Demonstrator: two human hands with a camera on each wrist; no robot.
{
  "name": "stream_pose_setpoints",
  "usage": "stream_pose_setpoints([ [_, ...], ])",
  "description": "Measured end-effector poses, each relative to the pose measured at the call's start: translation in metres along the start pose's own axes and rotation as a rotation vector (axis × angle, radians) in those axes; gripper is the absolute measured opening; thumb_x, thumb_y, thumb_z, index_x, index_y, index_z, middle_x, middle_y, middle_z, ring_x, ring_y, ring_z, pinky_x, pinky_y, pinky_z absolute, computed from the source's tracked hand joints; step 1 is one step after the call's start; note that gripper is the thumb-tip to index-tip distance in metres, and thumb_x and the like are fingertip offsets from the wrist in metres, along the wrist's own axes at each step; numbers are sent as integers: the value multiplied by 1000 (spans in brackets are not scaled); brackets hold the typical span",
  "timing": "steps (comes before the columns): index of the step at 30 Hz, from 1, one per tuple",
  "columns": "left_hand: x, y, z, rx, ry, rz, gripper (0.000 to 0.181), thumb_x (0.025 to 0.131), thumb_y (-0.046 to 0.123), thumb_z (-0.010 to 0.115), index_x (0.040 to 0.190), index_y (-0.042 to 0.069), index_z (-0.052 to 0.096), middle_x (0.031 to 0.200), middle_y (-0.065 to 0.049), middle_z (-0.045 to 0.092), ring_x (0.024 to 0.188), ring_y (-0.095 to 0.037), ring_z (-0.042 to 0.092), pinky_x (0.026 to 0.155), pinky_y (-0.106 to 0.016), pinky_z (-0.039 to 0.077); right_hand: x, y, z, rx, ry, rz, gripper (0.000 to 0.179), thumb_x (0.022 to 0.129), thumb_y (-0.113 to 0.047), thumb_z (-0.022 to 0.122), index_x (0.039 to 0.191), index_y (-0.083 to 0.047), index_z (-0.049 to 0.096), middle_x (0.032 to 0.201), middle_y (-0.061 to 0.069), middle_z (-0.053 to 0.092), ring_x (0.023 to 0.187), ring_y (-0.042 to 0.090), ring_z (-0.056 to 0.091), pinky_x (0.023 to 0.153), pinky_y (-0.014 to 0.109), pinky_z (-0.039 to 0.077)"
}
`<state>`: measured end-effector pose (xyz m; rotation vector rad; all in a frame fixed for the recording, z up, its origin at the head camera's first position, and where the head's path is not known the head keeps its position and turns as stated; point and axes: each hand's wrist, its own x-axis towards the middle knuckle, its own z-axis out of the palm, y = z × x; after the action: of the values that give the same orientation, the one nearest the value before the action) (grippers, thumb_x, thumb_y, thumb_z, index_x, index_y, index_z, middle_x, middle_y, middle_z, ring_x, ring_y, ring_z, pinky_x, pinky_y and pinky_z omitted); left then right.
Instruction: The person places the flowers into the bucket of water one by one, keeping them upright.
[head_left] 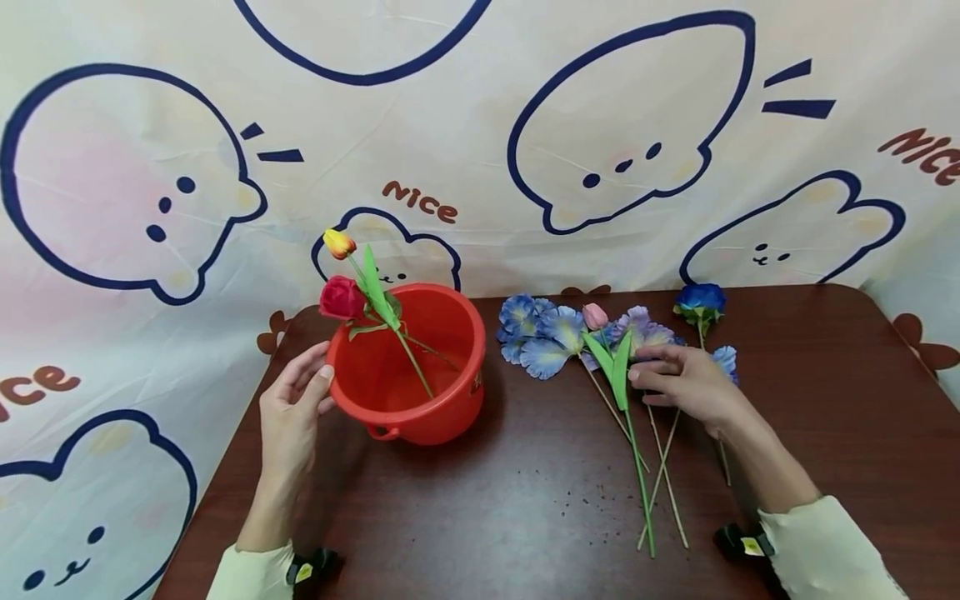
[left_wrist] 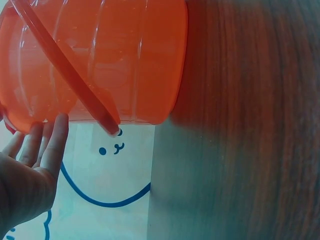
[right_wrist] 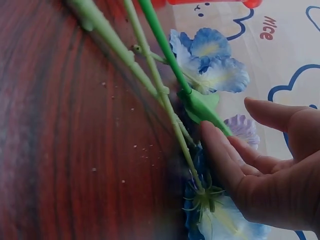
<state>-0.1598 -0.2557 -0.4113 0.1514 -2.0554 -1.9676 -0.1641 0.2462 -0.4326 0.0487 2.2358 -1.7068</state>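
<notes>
Brown tabletop point(head_left: 502, 517) bears red bucket point(head_left: 438, 429) holding rose point(head_left: 341, 298) and tulip point(head_left: 340, 244); left fingers point(left_wrist: 56, 142), right fingers point(right_wrist: 222, 155) loosely extended.

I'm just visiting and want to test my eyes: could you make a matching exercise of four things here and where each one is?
Things
1. Red rose
2. Pink tulip
3. Blue rose
4. Red bucket

Places
A. Farthest right of these four
B. Touched by the left hand
C. Lying just left of the right hand
D. Stem in the container, bloom leaning left

Pairs: 1-D; 2-C; 3-A; 4-B
</notes>
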Motion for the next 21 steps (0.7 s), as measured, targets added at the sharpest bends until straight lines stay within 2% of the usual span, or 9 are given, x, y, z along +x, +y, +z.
stream_pose_setpoints([
  [7,0,-1,1,-18,2,12,39,105,12,68,144,4,66,118,1,77,99,-8,79,78,-24,66,3,1,9,18,-34,18,63,108,-15,65,158,10,37,146,36,59,109,14,75,94,40,67],
  [12,0,-1,1,-29,3,12,40,105,12,68,144,4,66,117,1,77,99,-9,79,77,-24,66,4,1,14,9,-51,38,68,107,-14,66,160,12,33,148,39,56,110,19,75,93,41,67],
  [21,0,0,1,-24,4,8,40,105,12,68,144,4,65,117,1,77,99,-8,80,78,-24,66,8,3,22,23,-25,84,72,102,-11,72,159,14,33,132,33,70,96,18,79,81,35,69],
])
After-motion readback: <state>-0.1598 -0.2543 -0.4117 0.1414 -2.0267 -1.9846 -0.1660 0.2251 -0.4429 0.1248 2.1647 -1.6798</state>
